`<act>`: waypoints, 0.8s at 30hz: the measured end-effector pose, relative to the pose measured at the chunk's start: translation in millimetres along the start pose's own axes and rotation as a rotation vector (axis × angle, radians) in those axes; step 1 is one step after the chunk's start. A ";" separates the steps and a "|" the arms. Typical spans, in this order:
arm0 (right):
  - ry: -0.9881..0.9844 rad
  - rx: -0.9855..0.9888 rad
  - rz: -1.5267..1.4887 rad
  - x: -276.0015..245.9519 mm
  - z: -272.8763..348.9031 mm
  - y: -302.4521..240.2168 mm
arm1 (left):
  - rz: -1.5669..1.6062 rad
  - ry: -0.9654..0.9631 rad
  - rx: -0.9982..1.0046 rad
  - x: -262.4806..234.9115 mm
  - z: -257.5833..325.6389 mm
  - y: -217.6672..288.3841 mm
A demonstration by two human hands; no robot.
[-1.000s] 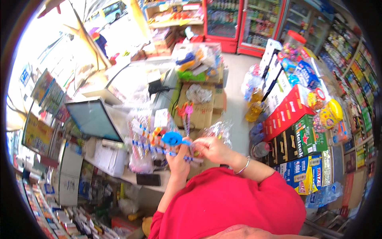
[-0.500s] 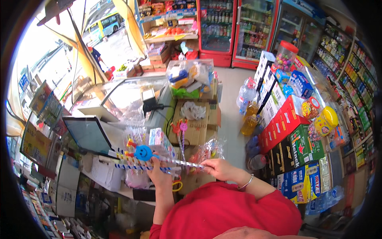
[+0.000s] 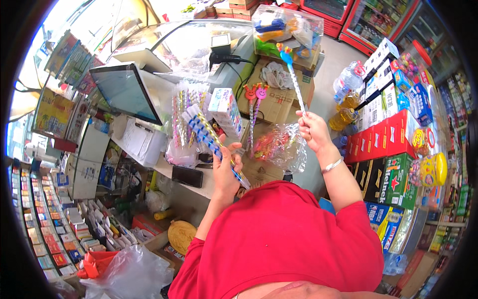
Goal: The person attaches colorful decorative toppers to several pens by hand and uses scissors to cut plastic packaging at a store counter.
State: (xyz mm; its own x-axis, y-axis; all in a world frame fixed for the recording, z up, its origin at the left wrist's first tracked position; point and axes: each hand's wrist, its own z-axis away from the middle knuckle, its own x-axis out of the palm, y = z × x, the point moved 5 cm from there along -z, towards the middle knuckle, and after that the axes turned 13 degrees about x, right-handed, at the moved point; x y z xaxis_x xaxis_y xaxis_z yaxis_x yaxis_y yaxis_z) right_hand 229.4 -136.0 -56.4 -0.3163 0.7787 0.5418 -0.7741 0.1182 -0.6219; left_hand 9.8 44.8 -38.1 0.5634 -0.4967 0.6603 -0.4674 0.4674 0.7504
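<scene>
Toy pencil (image 3: 295,82) rises above right hand's (image 3: 312,130) grip (upright).

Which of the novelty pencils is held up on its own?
The blue-topped pencil pinched in the right hand. The left hand grips a striped bundle; two pink-topped ones stand behind.

Striped pencils (image 3: 211,141) in left hand (image 3: 225,169).

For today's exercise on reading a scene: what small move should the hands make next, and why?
Probably bring the right hand across to lay its single topped pencil with the striped bundle gripped in the left hand; the two are held apart.
</scene>
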 end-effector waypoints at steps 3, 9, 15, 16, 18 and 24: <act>-0.093 0.233 -0.209 9.9 -47.5 9.8 | 0.007 -0.004 -0.014 4.5 11.6 0.5; 0.044 0.232 -0.167 69.4 -94.4 66.1 | -0.001 0.090 -0.048 -7.6 25.3 -2.2; 0.112 0.326 -0.047 72.6 -114.2 117.4 | -0.051 0.104 -0.092 -9.4 32.3 -4.8; 0.056 0.335 -0.038 73.4 -113.9 123.7 | -0.058 0.098 -0.100 -9.7 31.7 -5.6; -0.046 0.351 -0.013 87.1 -86.6 120.9 | -0.067 0.099 -0.107 -12.2 30.6 -7.6; -0.298 0.151 0.208 90.0 -21.8 106.1 | -0.112 0.082 -0.137 -6.7 24.3 -14.1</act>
State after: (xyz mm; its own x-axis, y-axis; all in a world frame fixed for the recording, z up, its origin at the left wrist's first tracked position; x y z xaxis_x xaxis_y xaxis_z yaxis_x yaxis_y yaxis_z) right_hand 130.7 -40.0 -85.9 -0.6027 0.5608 0.5676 -0.7421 -0.1325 -0.6571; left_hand -3.9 23.7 -52.3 0.6629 -0.4928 0.5637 -0.3044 0.5104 0.8042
